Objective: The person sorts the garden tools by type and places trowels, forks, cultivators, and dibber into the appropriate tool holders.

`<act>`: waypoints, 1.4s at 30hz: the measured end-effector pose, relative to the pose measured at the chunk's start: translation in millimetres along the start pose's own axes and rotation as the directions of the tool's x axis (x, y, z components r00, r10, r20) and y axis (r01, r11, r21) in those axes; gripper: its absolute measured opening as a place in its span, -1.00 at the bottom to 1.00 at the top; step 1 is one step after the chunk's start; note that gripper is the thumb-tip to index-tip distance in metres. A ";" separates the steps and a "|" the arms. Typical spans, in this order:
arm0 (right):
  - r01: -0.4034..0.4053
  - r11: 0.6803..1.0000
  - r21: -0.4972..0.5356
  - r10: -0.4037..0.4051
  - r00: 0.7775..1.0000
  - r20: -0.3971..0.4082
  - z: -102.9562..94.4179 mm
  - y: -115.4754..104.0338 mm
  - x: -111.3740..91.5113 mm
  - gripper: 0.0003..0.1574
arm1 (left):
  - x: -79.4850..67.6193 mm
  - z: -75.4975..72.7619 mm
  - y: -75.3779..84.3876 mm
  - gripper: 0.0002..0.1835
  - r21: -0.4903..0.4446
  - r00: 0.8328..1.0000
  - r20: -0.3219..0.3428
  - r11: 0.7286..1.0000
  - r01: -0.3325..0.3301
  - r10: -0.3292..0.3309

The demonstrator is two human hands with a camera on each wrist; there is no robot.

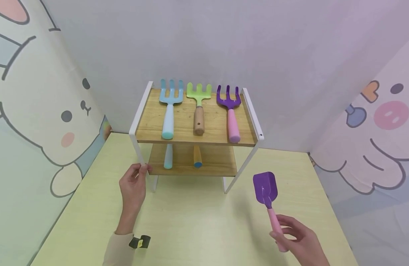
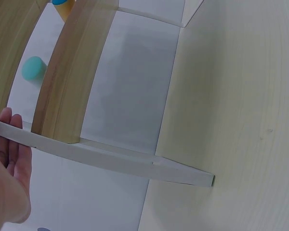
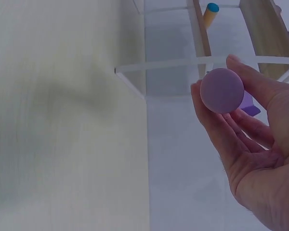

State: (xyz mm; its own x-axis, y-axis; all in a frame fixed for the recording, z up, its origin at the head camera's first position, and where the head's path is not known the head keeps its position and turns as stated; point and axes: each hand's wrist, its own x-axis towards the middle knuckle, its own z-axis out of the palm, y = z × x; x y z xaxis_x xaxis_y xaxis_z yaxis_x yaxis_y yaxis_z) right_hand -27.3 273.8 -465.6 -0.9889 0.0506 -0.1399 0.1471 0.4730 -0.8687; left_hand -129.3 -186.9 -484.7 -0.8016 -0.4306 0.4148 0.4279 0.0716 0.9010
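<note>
My right hand [image 1: 299, 238] holds a hand trowel [image 1: 265, 187] by its pink handle, purple blade pointing up and away, to the right of a two-tier shelf [image 1: 184, 140]. In the right wrist view the handle's round end [image 3: 222, 90] faces the camera between thumb and fingers. My left hand [image 1: 134, 184] grips the white left front post [image 2: 101, 161] of the shelf, near the lower tier. Across the top tier lie three hand forks: a light blue one [image 1: 169, 118], a green one with a wooden handle [image 1: 199, 120] and a purple one with a pink handle [image 1: 233, 125].
On the lower tier [image 1: 217, 168], a light blue handle [image 1: 168, 157] and an orange-brown handle with a blue end [image 1: 197, 157] stick out; their far parts are hidden under the top board. The shelf stands on a pale wooden table [image 1: 198, 221] before a wall, between cartoon-printed side panels.
</note>
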 end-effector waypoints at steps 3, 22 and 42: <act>0.020 1.000 -0.006 -0.020 1.000 -0.011 4.6 -6.3 -2.1 -0.45 | 0.3 0.0 0.5 -0.83 0.012 1.000 -0.002 1.000 -0.001 0.001; 0.220 0.975 0.027 -0.222 0.972 0.074 25.5 -30.0 0.2 -0.48 | 0.9 -0.4 1.0 -0.84 0.027 1.000 -0.009 1.000 0.006 -0.006; 0.326 0.942 0.081 -0.335 0.926 0.174 41.7 -49.8 28.8 -0.50 | 0.2 -0.2 1.7 -0.80 -0.003 1.000 -0.001 1.000 0.018 -0.018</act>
State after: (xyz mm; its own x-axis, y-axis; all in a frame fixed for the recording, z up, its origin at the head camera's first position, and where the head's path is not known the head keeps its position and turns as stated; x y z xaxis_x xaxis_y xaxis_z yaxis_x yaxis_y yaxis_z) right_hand -62.1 215.0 -446.1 -0.9610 -0.2651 0.0787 -0.1816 0.3905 -0.9025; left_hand -128.7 -187.0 -483.1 -0.8087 -0.4324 0.3989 0.4149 0.0614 0.9078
